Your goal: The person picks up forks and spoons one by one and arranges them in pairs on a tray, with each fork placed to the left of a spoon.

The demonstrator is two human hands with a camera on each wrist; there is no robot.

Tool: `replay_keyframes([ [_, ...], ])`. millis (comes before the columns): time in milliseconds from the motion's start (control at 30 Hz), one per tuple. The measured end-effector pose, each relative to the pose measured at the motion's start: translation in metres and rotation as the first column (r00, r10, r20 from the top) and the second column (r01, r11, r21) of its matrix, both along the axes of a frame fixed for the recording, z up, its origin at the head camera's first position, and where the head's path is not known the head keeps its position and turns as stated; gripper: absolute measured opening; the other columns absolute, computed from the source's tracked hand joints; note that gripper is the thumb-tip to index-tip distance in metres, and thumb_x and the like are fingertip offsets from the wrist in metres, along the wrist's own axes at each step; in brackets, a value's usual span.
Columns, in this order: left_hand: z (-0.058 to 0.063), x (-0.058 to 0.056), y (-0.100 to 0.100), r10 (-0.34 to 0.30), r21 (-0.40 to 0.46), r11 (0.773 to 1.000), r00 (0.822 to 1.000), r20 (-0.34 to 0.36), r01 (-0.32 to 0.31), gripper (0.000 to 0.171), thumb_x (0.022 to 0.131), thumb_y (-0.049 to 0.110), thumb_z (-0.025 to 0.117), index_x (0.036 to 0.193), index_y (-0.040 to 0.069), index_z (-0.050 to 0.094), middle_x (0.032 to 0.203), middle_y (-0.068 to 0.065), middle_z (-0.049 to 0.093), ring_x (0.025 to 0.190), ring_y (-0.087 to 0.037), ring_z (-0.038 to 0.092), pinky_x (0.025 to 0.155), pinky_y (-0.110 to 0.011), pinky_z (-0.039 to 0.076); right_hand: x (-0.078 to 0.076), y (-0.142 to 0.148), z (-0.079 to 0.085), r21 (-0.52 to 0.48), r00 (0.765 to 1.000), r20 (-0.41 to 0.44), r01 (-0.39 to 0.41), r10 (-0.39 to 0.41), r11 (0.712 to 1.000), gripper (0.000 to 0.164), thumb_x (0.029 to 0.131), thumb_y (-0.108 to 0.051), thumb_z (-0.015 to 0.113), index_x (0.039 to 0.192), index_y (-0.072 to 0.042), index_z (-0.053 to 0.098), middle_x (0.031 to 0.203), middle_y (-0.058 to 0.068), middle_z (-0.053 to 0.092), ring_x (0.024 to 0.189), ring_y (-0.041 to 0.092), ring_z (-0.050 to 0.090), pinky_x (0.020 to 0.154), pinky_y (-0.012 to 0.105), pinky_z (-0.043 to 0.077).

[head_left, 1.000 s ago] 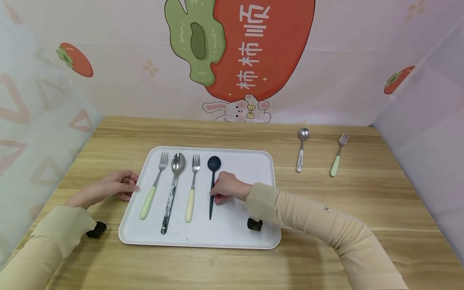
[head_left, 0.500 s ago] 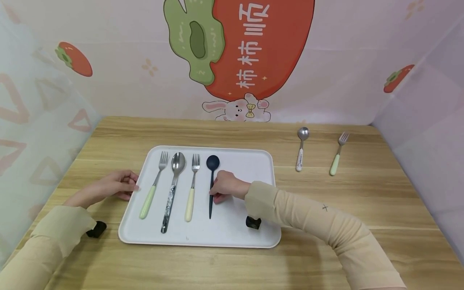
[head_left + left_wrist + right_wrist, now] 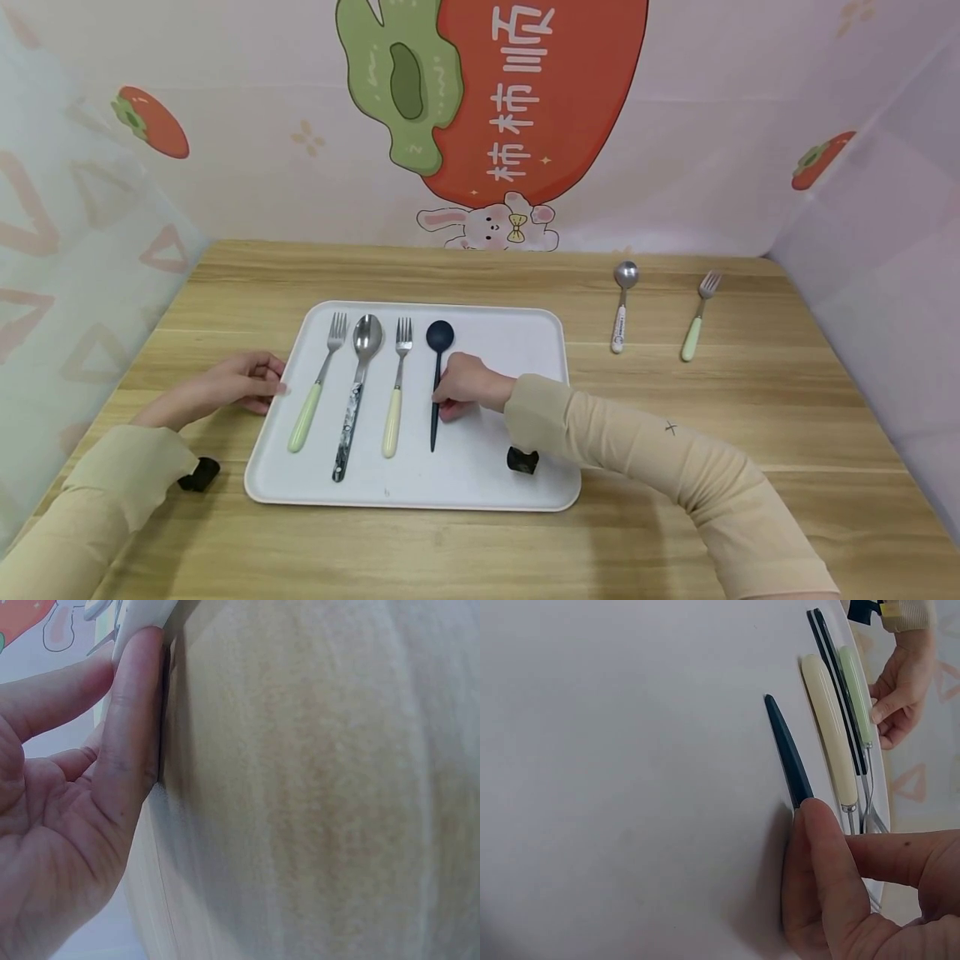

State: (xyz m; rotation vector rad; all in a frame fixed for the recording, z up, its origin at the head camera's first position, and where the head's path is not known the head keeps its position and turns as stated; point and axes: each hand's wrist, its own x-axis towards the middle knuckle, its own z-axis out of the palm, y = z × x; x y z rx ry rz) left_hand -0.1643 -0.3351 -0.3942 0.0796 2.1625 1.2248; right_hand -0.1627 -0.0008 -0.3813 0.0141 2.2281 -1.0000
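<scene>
In the head view a white tray (image 3: pixel 495 492) carries a green-handled fork (image 3: pixel 307 412), a large steel spoon (image 3: pixel 350 417), a cream-handled fork (image 3: pixel 393 412) and a black spoon (image 3: pixel 440 336), laid side by side. My right hand (image 3: pixel 467 385) pinches the black spoon's handle between thumb and fingers; the right wrist view shows the handle's tapered end (image 3: pixel 787 746) sticking out past the fingertips. At the tray's left side my left hand (image 3: pixel 243 383) holds the rim with thumb and fingers. In the left wrist view, that hand (image 3: pixel 82 772) partly hides the rim.
Right of the tray, a small white-handled spoon (image 3: pixel 622 308) and another green-handled fork (image 3: pixel 699 317) lie on the wooden table (image 3: pixel 750 400). Printed cloth walls (image 3: pixel 285 183) enclose the table's back and sides.
The black spoon and my right hand have shifted very slightly left. My left hand stays at the tray's rim; the whole view has drifted a little.
</scene>
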Motion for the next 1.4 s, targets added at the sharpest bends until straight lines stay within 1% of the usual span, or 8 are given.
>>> replay_keyframes([
  [167, -0.001, 0.0, -0.001, 0.002, -0.003, 1.0, 1.0, -0.001, -0.002, 0.041, 0.088, 0.009, 0.057, 0.114, -0.015, 0.037, 0.086, -0.007, 0.051, 0.073, -0.012, 0.056, 0.065, -0.03, 0.054, 0.001, 0.002, 0.001, -0.019, 1.0, -0.012, -0.011, 0.011, 1.0, 0.012, 0.082, -0.003, 0.062, 0.071, 0.001, 0.059, 0.056, 0.006, 0.059, 0.045, 0.009, 0.056, 0.056, 0.019, 0.05],
  [333, -0.002, 0.0, -0.001, -0.002, 0.0, 1.0, 1.0, -0.001, 0.002, 0.041, 0.088, 0.009, 0.057, 0.114, -0.015, 0.037, 0.087, -0.007, 0.051, 0.073, -0.012, 0.056, 0.065, -0.03, 0.054, 0.003, 0.005, 0.005, -0.019, 0.999, 0.013, -0.033, 0.033, 0.999, 0.013, 0.083, -0.004, 0.061, 0.071, 0.002, 0.06, 0.057, 0.007, 0.06, 0.047, 0.01, 0.058, 0.059, 0.019, 0.05],
  [533, -0.003, 0.0, -0.001, -0.004, -0.009, 1.0, 1.0, -0.004, 0.004, 0.041, 0.089, 0.01, 0.056, 0.115, -0.015, 0.037, 0.087, -0.007, 0.052, 0.073, -0.012, 0.056, 0.065, -0.03, 0.054, 0.003, 0.01, 0.013, 0.086, 0.99, -0.004, -0.138, 0.139, 0.987, 0.017, 0.084, -0.008, 0.061, 0.069, -0.001, 0.059, 0.057, 0.005, 0.058, 0.048, 0.011, 0.056, 0.057, 0.019, 0.049],
  [633, -0.003, 0.0, -0.001, -0.006, -0.01, 1.0, 1.0, -0.002, 0.006, 0.041, 0.089, 0.01, 0.056, 0.115, -0.015, 0.037, 0.087, -0.007, 0.052, 0.073, -0.012, 0.056, 0.065, -0.03, 0.054, 0.004, 0.016, 0.017, 0.167, 0.969, -0.057, -0.229, 0.242, 0.959, 0.016, 0.085, -0.01, 0.06, 0.072, -0.002, 0.059, 0.058, 0.004, 0.055, 0.05, 0.011, 0.052, 0.055, 0.02, 0.047],
  [733, -0.003, -0.001, -0.001, -0.007, -0.011, 1.0, 1.0, 0.0, 0.007, 0.041, 0.089, 0.01, 0.056, 0.115, -0.015, 0.037, 0.087, -0.007, 0.051, 0.073, -0.012, 0.056, 0.065, -0.029, 0.054, 0.006, 0.025, 0.022, 0.248, 0.934, -0.118, -0.302, 0.338, 0.921, 0.011, 0.087, -0.011, 0.057, 0.08, -0.001, 0.059, 0.063, 0.003, 0.053, 0.056, 0.012, 0.047, 0.055, 0.021, 0.042],
  [933, -0.002, -0.001, -0.001, -0.009, -0.014, 1.0, 1.0, -0.001, 0.009, 0.04, 0.089, 0.01, 0.056, 0.114, -0.015, 0.037, 0.087, -0.007, 0.051, 0.073, -0.011, 0.055, 0.065, -0.029, 0.054, 0.01, 0.045, 0.027, 0.371, 0.876, -0.191, -0.354, 0.443, 0.859, 0.007, 0.088, -0.01, 0.054, 0.087, -0.003, 0.053, 0.067, 0.003, 0.048, 0.06, 0.015, 0.042, 0.055, 0.024, 0.035],
  [1033, -0.002, -0.001, -0.001, -0.008, -0.013, 1.0, 1.0, 0.0, 0.008, 0.04, 0.088, 0.01, 0.057, 0.113, -0.015, 0.038, 0.086, -0.007, 0.051, 0.073, -0.011, 0.055, 0.065, -0.029, 0.054, 0.011, 0.052, 0.029, 0.412, 0.86, -0.196, -0.364, 0.471, 0.835, 0.007, 0.088, -0.01, 0.053, 0.087, -0.003, 0.054, 0.066, 0.003, 0.046, 0.06, 0.015, 0.042, 0.054, 0.024, 0.034],
  [1400, -0.003, -0.001, -0.002, -0.003, 0.004, 1.0, 1.0, 0.004, 0.003, 0.039, 0.088, 0.009, 0.057, 0.113, -0.014, 0.038, 0.086, -0.006, 0.05, 0.073, -0.01, 0.054, 0.065, -0.029, 0.054, 0.009, 0.075, 0.036, 0.488, 0.829, -0.176, -0.395, 0.531, 0.778, 0.009, 0.089, -0.011, 0.054, 0.088, -0.002, 0.056, 0.071, 0.004, 0.05, 0.063, 0.016, 0.043, 0.055, 0.025, 0.037],
])
